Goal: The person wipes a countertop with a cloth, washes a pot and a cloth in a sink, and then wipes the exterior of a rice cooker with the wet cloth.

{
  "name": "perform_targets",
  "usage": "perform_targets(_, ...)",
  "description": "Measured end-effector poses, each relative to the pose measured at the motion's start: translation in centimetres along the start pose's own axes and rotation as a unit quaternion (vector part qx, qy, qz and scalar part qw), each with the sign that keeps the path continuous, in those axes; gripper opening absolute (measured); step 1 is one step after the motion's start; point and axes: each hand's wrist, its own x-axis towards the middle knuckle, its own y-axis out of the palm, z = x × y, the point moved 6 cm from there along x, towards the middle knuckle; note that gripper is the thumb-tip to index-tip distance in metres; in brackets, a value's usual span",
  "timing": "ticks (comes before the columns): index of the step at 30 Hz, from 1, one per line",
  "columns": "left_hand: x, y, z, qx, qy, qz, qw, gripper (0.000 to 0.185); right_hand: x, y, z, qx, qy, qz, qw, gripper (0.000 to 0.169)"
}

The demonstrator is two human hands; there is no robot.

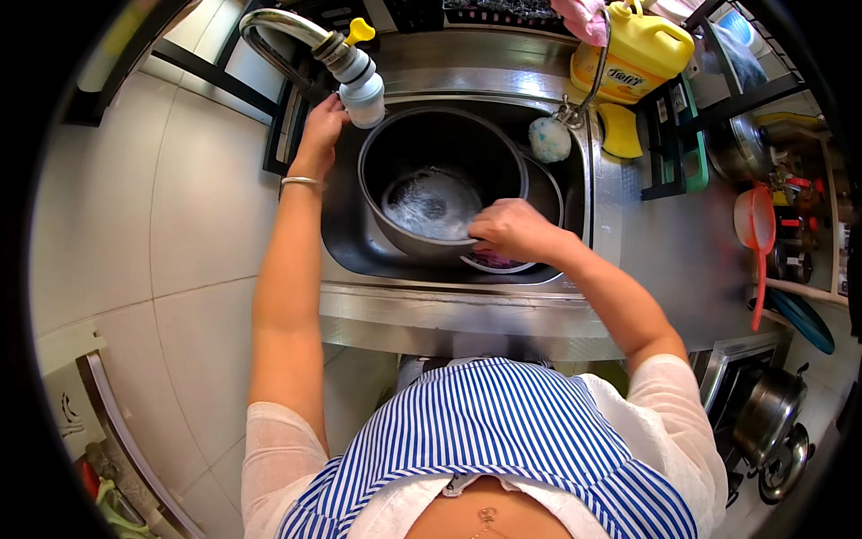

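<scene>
A large dark metal pot (pixel 441 128) stands tilted in the sink basin (pixel 337 242), with some water on its bottom. My right hand (pixel 515 229) grips the pot's near right rim, the fingers curled over the edge. My left hand (pixel 323 128) is beside the faucet's white filter head (pixel 363 101), at its left; its fingertips are partly hidden behind it, so its hold cannot be told. Under and beside the pot lies another round vessel with a pale rim (pixel 557 195). A white and blue scrubbing ball (pixel 550 139) hangs at the basin's back right corner.
On the steel counter to the right lies a yellow sponge (pixel 619 131), near a yellow detergent jug (pixel 633 57). A black metal rack (pixel 663 148) stands beyond it. A red ladle (pixel 754 222) hangs farther right, above a lidded steel pot (pixel 771 418). White tiles are at left.
</scene>
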Motion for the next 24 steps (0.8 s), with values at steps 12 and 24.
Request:
perform_targets(12,-9.8,-3.9,6.6,-0.003,-0.148,-0.051,0.988,0.049,-8.6,1.1,-1.1,0.655,0.228,-0.283,0.662,0.023)
perform_targets(24,-14.3,-1.8,8.9,-0.059,-0.144,-0.013,0.988,0.042,-10.1,1.0,1.7,0.793,0.098,-0.482,0.36,0.027)
